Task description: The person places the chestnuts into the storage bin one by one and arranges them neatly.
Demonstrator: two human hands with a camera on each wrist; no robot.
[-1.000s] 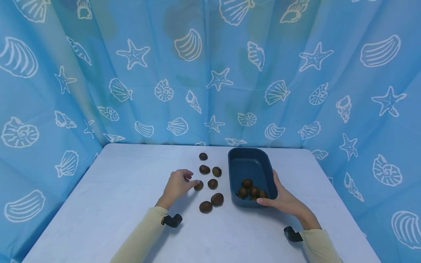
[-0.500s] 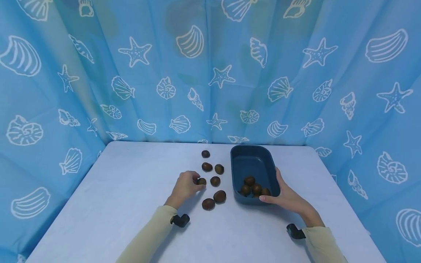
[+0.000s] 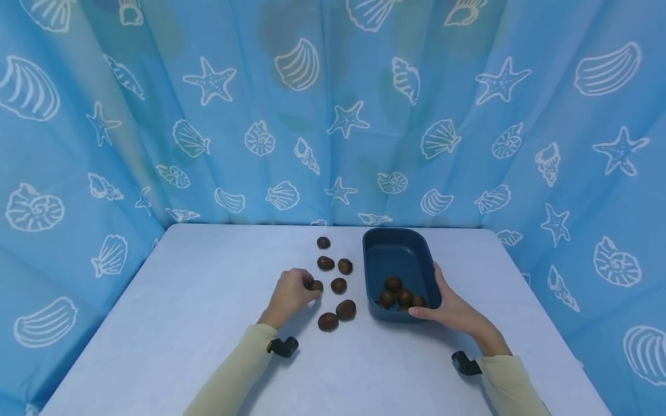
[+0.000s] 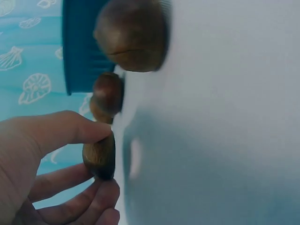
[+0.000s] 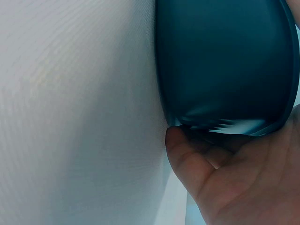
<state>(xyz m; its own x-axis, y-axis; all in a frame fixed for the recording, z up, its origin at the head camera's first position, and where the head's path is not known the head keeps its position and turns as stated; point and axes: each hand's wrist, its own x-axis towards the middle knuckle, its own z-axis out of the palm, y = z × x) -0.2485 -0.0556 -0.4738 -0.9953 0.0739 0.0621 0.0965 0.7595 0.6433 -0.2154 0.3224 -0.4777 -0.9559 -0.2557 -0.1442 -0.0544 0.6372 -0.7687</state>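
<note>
My left hand [image 3: 288, 296] pinches a brown chestnut [image 4: 98, 157] between thumb and fingertips, close to the tabletop. To its right and nearer me, several loose chestnuts lie on the table, among them one chestnut [image 3: 339, 285] beside my fingers and a larger chestnut [image 3: 346, 309]. A dark blue rectangular bin [image 3: 370, 263] stands right of them, with several chestnuts [image 3: 404, 297] gathered at its near end. My right hand [image 3: 455, 312] holds the bin's near right corner, thumb at the near rim and fingers along the right side. In the right wrist view the bin wall hides its contents.
A white cloth covers the table [image 3: 208, 271]. Behind it and at both sides hangs a blue curtain [image 3: 333, 115] with white shell and starfish prints. A black wrist camera [image 3: 283, 346] is strapped to the left forearm, another camera [image 3: 465, 363] to the right.
My left hand has moved slightly right and closed its fingers on the chestnut that it was reaching at. The right hand and the bin stay put; the head view shifts a little.
</note>
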